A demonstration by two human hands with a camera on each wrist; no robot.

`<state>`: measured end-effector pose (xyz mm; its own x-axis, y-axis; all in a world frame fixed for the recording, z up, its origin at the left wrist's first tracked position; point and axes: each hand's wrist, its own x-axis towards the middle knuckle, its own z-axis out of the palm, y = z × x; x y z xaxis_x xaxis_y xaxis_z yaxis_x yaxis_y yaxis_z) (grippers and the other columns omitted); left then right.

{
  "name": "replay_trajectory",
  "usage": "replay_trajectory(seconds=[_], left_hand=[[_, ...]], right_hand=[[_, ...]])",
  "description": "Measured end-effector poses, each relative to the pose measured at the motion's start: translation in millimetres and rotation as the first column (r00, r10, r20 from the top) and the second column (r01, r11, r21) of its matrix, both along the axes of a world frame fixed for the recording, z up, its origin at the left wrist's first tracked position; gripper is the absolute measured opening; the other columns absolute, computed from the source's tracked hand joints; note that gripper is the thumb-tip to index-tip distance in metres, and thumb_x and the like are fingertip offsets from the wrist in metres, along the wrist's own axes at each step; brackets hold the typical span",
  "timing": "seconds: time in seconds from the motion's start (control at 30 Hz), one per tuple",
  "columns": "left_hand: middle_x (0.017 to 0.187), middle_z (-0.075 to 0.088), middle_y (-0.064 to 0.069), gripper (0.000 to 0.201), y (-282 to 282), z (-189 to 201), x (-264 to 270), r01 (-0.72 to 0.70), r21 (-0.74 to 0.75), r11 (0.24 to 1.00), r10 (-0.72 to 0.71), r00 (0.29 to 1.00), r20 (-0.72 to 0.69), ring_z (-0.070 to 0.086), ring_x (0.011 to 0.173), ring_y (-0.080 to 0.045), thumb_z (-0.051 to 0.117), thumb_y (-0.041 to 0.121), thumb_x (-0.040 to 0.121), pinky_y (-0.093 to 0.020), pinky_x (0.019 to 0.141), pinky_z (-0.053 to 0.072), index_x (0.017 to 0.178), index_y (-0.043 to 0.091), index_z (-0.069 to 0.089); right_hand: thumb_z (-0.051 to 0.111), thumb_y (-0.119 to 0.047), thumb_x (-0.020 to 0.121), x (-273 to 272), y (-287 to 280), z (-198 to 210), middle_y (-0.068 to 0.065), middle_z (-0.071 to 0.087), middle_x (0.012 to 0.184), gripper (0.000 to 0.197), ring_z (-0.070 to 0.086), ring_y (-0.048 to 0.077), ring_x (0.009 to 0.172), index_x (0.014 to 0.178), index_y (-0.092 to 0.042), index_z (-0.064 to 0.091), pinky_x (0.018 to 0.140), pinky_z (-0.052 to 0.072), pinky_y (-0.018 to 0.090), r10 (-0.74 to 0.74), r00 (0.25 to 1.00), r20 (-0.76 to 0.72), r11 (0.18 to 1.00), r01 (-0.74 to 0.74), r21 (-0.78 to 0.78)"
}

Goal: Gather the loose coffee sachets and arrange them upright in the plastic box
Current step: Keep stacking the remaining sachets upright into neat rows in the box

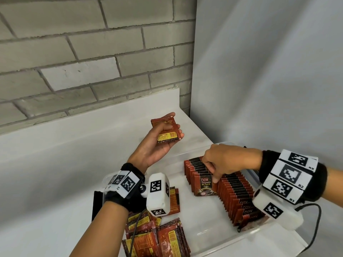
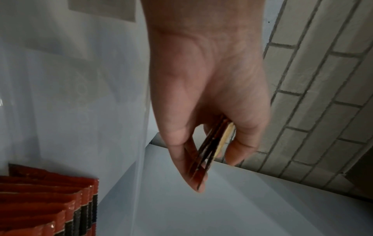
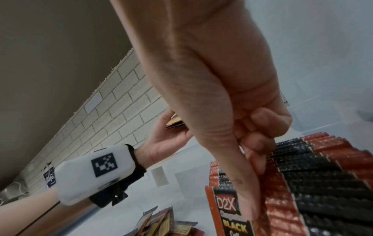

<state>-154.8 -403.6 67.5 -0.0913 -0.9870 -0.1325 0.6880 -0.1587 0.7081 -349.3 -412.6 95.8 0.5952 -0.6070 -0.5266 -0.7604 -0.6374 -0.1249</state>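
The left hand [image 1: 159, 140] is holding a small stack of sachets [image 1: 167, 131] palm-up above the white desk [image 1: 55, 164], thumb lying across the top packet and fingers curled under it; in the left wrist view the packets are showing edge-on between thumb and fingertips. That stack is sitting up and to the left of the plastic box [image 1: 222, 243], well apart from the row of upright sachets [image 1: 232, 193] already standing inside. The right hand [image 1: 226, 164] is the nearer one to the row: its fingers are pinching the front D2X packet [image 1: 205, 185] and pressing the neighbours back (seemingly to open or steady a slot). The held packets are lying flat, so they are probably needing a turn onto their edge before travelling rightward and down into the box. More loose sachets [image 1: 159, 238] are lying heaped on the desk near the left wrist.
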Motion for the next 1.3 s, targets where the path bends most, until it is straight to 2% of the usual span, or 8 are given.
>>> replay_trajectory(seconds=[0.2,0.5,0.67,0.83,1.03,1.13,1.2,1.3], left_hand=[[0.082,0.063,-0.015,0.037,0,-1,1,0.005,-0.007,1.000,-0.005,1.000,0.021,0.064,0.080,-0.024,0.040,-0.007,0.089,-0.033,0.081,0.058,0.113,0.009,0.064],[0.085,0.064,-0.011,0.037,0,-2,0,0.061,-0.043,0.997,-0.055,0.992,0.117,0.067,0.080,-0.021,0.049,-0.006,0.085,-0.037,0.085,0.057,0.113,0.012,0.063],[0.088,0.070,-0.009,0.031,1,-3,1,0.098,-0.038,0.994,-0.089,0.980,0.180,0.066,0.088,-0.022,0.065,-0.003,0.076,-0.034,0.088,0.054,0.105,0.008,0.064],[0.098,0.071,-0.012,0.034,2,-2,1,0.133,-0.021,0.991,-0.126,0.971,0.202,0.068,0.092,-0.023,0.063,0.003,0.073,-0.030,0.084,0.056,0.107,0.006,0.063],[0.110,0.069,-0.012,0.034,6,1,0,0.166,-0.009,0.986,-0.163,0.976,0.147,0.069,0.097,-0.022,0.075,0.019,0.079,-0.030,0.082,0.057,0.111,0.011,0.066],[0.112,0.069,-0.011,0.056,7,5,-1,0.158,0.005,0.987,-0.157,0.979,0.131,0.067,0.094,-0.020,0.053,0.058,0.078,-0.029,0.082,0.056,0.108,0.016,0.074],[0.102,0.068,-0.012,0.070,6,6,0,0.144,0.006,0.990,-0.144,0.984,0.102,0.064,0.085,-0.020,0.039,0.067,0.077,-0.029,0.080,0.055,0.106,0.013,0.074],[0.090,0.063,-0.015,0.070,4,5,2,0.128,0.014,0.992,-0.128,0.989,0.070,0.061,0.079,-0.021,0.042,0.066,0.081,-0.029,0.076,0.056,0.107,0.008,0.071]], right_hand=[[0.079,-0.025,0.075,-2,-2,-1,-0.010,0.051,0.067,0.023,0.050,0.009,0.065,0.081,-0.014,0.060,0.059,0.040,0.020,-0.010,0.999,0.036,1.000,0.009,0.023],[0.077,-0.042,0.075,0,-14,20,-0.009,0.060,0.070,0.025,0.052,0.002,0.061,0.073,-0.023,0.061,0.059,0.038,0.015,-0.155,0.954,0.258,0.984,0.125,0.130],[0.074,-0.041,0.078,5,-21,26,-0.002,0.067,0.077,0.028,0.058,0.003,0.059,0.092,-0.019,0.064,0.057,0.045,0.018,-0.344,0.760,0.552,0.933,0.212,0.291],[0.073,-0.026,0.082,13,-23,19,0.002,0.068,0.078,0.029,0.060,0.008,0.062,0.106,-0.014,0.061,0.055,0.046,0.018,-0.488,0.528,0.696,0.872,0.258,0.416],[0.071,-0.012,0.084,17,-23,17,0.001,0.067,0.077,0.019,0.056,0.003,0.057,0.101,-0.014,0.063,0.053,0.042,0.015,-0.514,0.443,0.735,0.858,0.245,0.452],[0.071,-0.011,0.083,15,-24,22,-0.002,0.067,0.075,0.012,0.057,0.004,0.058,0.093,-0.013,0.066,0.054,0.045,0.016,-0.497,0.365,0.787,0.867,0.243,0.435],[0.072,-0.008,0.082,13,-24,27,0.003,0.068,0.076,0.009,0.061,0.008,0.062,0.088,-0.010,0.065,0.058,0.050,0.017,-0.484,0.279,0.830,0.873,0.223,0.434],[0.073,-0.005,0.079,11,-25,29,0.011,0.072,0.081,0.009,0.068,0.014,0.070,0.082,-0.008,0.065,0.070,0.056,0.021,-0.463,0.201,0.863,0.882,0.205,0.425]])
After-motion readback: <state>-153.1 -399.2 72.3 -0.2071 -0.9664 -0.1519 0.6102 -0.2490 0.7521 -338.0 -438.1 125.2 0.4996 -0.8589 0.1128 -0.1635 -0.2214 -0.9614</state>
